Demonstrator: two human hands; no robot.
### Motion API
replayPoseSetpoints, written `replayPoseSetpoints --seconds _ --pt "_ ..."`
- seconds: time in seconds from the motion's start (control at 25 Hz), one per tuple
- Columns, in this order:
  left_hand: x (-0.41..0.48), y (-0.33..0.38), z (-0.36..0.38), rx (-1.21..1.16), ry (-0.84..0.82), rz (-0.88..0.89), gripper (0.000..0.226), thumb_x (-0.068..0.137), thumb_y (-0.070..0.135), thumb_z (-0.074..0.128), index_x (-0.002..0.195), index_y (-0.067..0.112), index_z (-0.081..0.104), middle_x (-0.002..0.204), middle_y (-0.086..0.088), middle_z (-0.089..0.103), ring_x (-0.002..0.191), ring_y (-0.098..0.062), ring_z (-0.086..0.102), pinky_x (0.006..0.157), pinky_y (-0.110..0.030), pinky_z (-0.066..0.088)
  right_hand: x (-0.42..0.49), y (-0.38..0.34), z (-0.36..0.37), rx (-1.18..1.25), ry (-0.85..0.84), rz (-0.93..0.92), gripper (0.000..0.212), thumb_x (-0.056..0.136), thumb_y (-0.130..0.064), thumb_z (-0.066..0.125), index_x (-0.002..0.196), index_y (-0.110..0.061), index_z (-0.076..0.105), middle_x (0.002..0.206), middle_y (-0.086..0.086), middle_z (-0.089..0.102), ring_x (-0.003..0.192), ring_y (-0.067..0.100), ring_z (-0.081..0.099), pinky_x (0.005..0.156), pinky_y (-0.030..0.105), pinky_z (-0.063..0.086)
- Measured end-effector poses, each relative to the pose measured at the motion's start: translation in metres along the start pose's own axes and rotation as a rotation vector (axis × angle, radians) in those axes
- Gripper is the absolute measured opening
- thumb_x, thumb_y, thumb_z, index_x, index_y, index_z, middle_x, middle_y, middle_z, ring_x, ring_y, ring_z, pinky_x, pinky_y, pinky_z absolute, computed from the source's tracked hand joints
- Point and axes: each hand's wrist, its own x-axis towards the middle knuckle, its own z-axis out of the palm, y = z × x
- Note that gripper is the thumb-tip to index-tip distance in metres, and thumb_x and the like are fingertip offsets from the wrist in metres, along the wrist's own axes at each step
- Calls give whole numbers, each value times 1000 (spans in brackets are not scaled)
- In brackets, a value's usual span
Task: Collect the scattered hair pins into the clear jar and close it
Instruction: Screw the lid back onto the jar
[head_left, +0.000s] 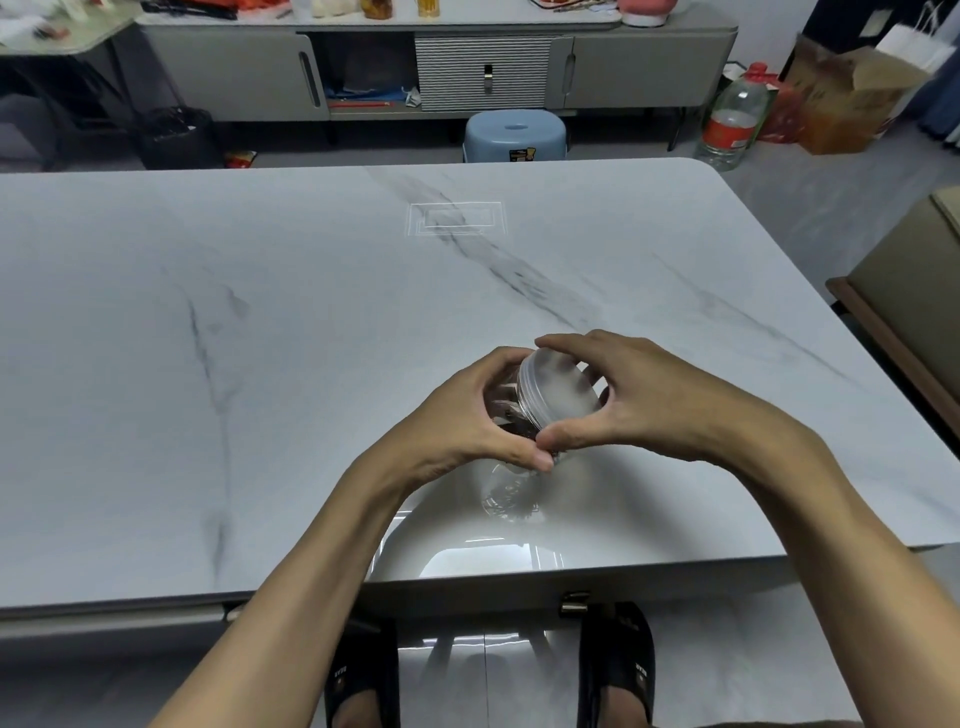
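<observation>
While the marble-patterned table (311, 364) lies bare of any loose pins that can be seen, the work has gathered into the two hands held just above its near edge. Between them the clear jar (506, 402) is tipped on its side, off the surface, its mouth turned toward the right. The left hand (467, 415) wraps the jar's body, fingers curled over the top and thumb closed underneath. The right hand (639, 400) grips the translucent screw lid (558, 387) by its ribbed rim, fingers arched over it and thumb pressing below, next to the left thumb. Dark hair pins (519, 423) show through the wall as a small heap. The jar looks like thin, smooth plastic: light, stiff, likely slippery, and apt to flex if squeezed hard, so a firm wrap round the body seems safest. Its ribbed lid edge offers the best purchase for twisting. Whether the thread is fully seated cannot be told.
</observation>
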Motion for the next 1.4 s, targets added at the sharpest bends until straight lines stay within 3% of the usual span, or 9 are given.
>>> replayPoseSetpoints --seconds 0.4,0.48,0.56,0.72,0.84,1.04,1.2,1.32,1.4 --pt "6 -5 11 285 184 93 89 47 30 90 124 46 48 108 12 67 97 -8 67 81 -22 54 2 -11 17 -102 187 236 84 65 -92 24 128 -40 45 94 -3 62 90 22 56 64 33 44" --pt "6 -5 10 268 194 86 86 49 28 90 124 45 49 107 12 68 97 -9 67 83 -28 56 2 -7 11 29 105 171 86 68 -88 31 139 -40 37 127 -3 59 112 19 55 85 38 48" --pt "6 -4 7 242 202 77 85 51 25 90 124 44 51 107 14 68 97 -8 68 83 -31 57 -1 -7 3 198 -17 48 86 68 -74 58 144 -43 29 146 -15 42 128 5 45 105 37 42" --pt "4 -5 5 283 212 73 87 51 24 90 126 42 50 109 16 68 101 -4 66 82 -28 56 -1 -7 5 90 11 -19 82 66 -46 77 136 -47 36 131 -14 51 113 5 53 94 35 49" --pt "3 -5 8 320 224 78 85 50 23 89 124 41 51 105 15 68 97 -5 66 81 -30 55 -2 -11 6 77 73 57 74 61 -62 72 127 -46 44 114 -12 59 94 4 59 81 32 52" --pt "3 -5 12 425 251 141 89 50 27 88 128 38 47 115 16 63 101 -3 61 83 -21 50 -2 -16 14 -36 149 225 81 60 -92 35 112 -33 53 85 -5 65 81 14 63 68 36 50" --pt "4 -5 12 437 261 113 99 50 29 89 134 38 40 120 19 57 98 2 59 84 -17 48 -1 -14 17 -85 166 272 87 64 -93 23 114 -31 57 90 -3 66 83 19 63 66 34 47" --pt "4 -5 7 385 273 101 89 52 26 89 130 35 47 115 16 63 104 -2 61 87 -30 53 -2 -13 8 116 41 58 66 70 -76 55 129 -49 42 119 -27 56 108 6 57 88 28 49" --pt "4 -5 6 376 266 92 89 52 25 90 130 34 48 114 14 65 106 -6 62 88 -36 53 -2 -11 5 191 -17 -14 76 69 -57 72 135 -50 36 128 -23 53 112 2 55 95 31 49"
